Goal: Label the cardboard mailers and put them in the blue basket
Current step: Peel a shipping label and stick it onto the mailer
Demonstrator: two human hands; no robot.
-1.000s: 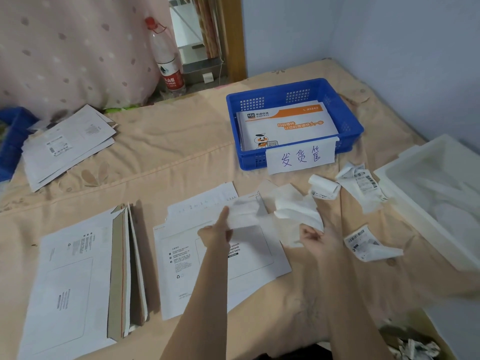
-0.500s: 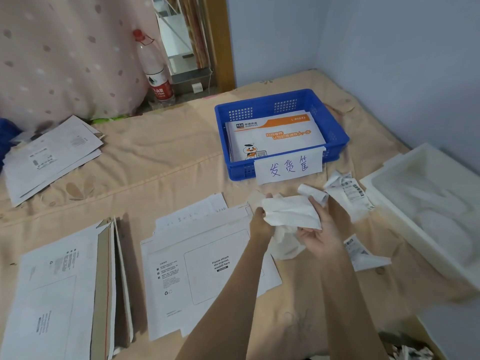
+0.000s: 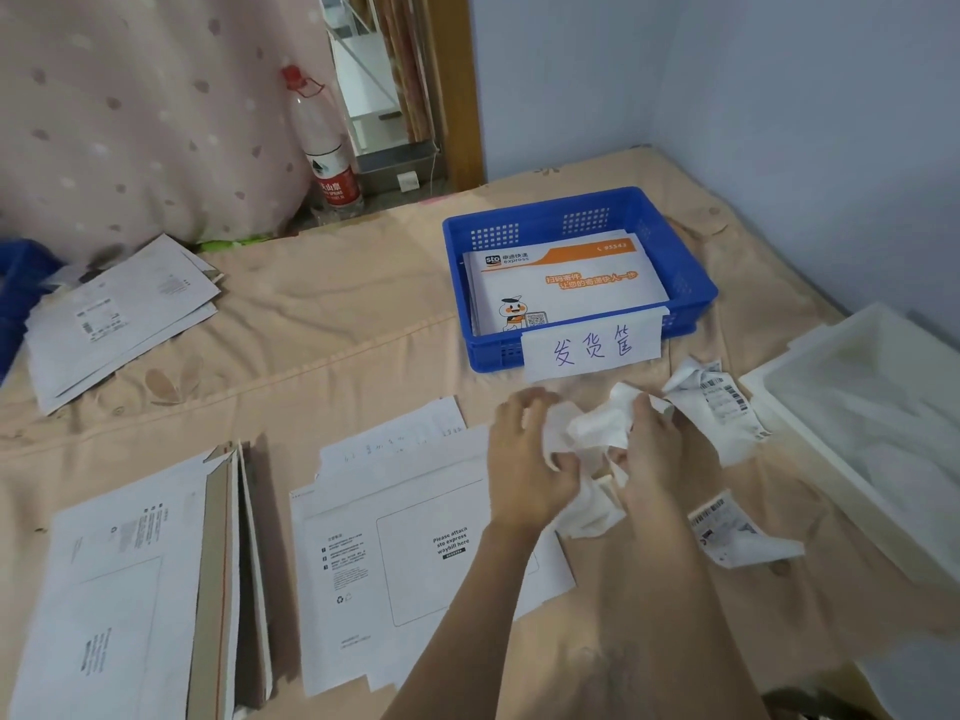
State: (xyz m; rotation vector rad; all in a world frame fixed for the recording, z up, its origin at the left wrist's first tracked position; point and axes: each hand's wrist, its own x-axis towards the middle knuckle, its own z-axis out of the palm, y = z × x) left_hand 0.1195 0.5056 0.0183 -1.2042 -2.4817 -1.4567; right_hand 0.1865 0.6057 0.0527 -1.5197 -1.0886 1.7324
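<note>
A white cardboard mailer (image 3: 405, 543) lies flat in front of me, its empty waybill box facing up. Just right of it, my left hand (image 3: 524, 459) and my right hand (image 3: 652, 454) both grip a crumpled white label paper (image 3: 592, 433), held above the mailer's right edge. The blue basket (image 3: 691, 283) stands beyond my hands with a handwritten paper sign on its front and an orange-and-white mailer (image 3: 566, 283) inside. Two loose barcode labels lie to the right: one (image 3: 719, 402) near the basket, another (image 3: 732, 532) nearer me.
A stack of mailers (image 3: 130, 589) lies at the near left. More mailers (image 3: 119, 314) lie at the far left. A white foam box (image 3: 862, 423) sits at the right. A plastic bottle (image 3: 327, 153) stands behind the bed edge.
My left hand left the mailer and joined my right hand on the crumpled paper. Both hands moved up and to the right, squeezing the paper tighter.
</note>
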